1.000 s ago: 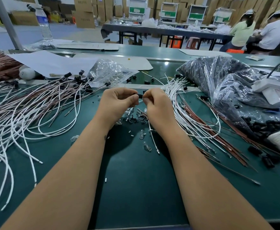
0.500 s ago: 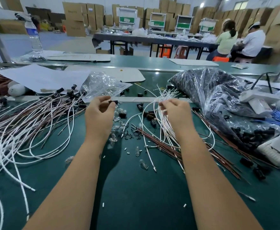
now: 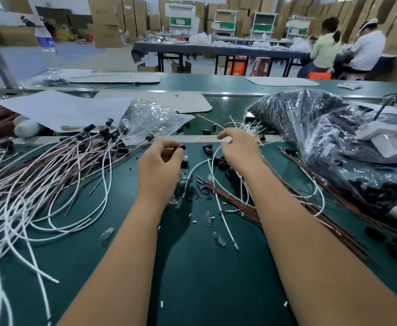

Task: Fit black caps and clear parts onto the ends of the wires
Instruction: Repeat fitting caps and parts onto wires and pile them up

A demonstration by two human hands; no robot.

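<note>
My left hand (image 3: 161,163) pinches a small black cap (image 3: 180,147) between thumb and fingers above the green table. To its right, my right hand (image 3: 237,149) pinches the end of a white wire (image 3: 216,158) that loops down toward the table. Loose black caps (image 3: 207,148) lie between and beyond the hands. Small clear parts (image 3: 218,238) are scattered on the mat nearer to me. A pile of white and brown wires with black caps fitted (image 3: 51,175) spreads across the left side.
A clear bag (image 3: 150,118) lies behind my left hand. A large bag of black caps (image 3: 322,128) fills the right, with a white device (image 3: 385,137) on it. Brown wires (image 3: 310,208) run diagonally at right. Paper sheets and a water bottle (image 3: 48,48) stand at back left.
My hands, first together at the centre, have moved apart. The left hand now holds a black cap and the right hand has lifted a white wire end from the bundle.
</note>
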